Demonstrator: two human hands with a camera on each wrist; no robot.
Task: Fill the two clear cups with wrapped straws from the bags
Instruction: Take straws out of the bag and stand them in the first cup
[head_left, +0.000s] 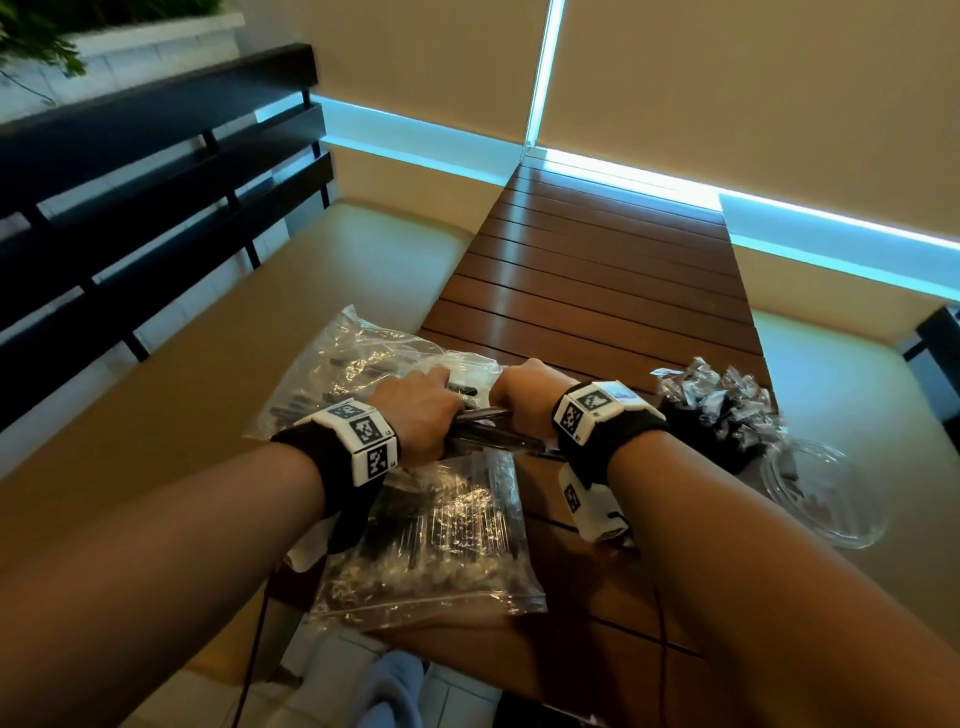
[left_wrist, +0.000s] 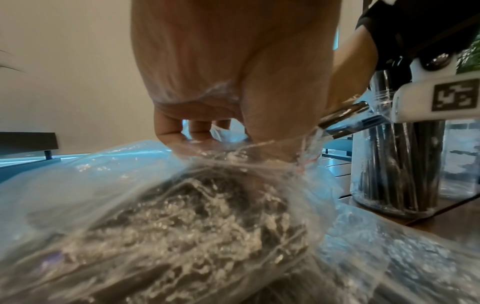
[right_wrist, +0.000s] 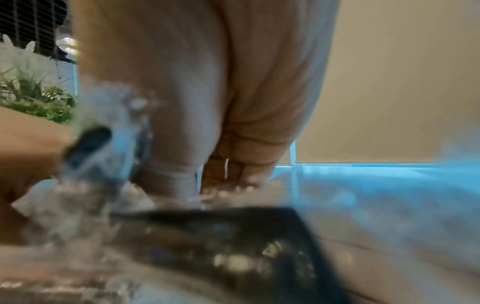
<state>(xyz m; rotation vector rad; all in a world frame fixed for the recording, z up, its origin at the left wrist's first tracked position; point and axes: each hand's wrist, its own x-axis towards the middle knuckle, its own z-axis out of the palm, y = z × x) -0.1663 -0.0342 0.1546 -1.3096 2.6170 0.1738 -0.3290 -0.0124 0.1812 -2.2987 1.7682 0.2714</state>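
Note:
Two clear plastic bags of black wrapped straws lie on the table's left edge, one farther (head_left: 358, 364) and one nearer (head_left: 431, 551). My left hand (head_left: 421, 410) grips the bunched mouth of a bag (left_wrist: 233, 164), fingers curled into the plastic. My right hand (head_left: 524, 395) is a fist beside it, holding a small bundle of wrapped straws (head_left: 493, 434) that shows shiny at its thumb (left_wrist: 345, 117). One clear cup (head_left: 722, 415) at the right is packed with wrapped straws (left_wrist: 394, 164). A second clear cup (head_left: 826, 493) stands next to it, apparently without straws. The right wrist view is blurred.
The brown slatted table (head_left: 597, 270) runs away from me toward the wall. Beige bench cushions (head_left: 218, 364) flank it on both sides, with a dark slatted backrest (head_left: 130, 208) at the left. Both bags overhang the table's left edge.

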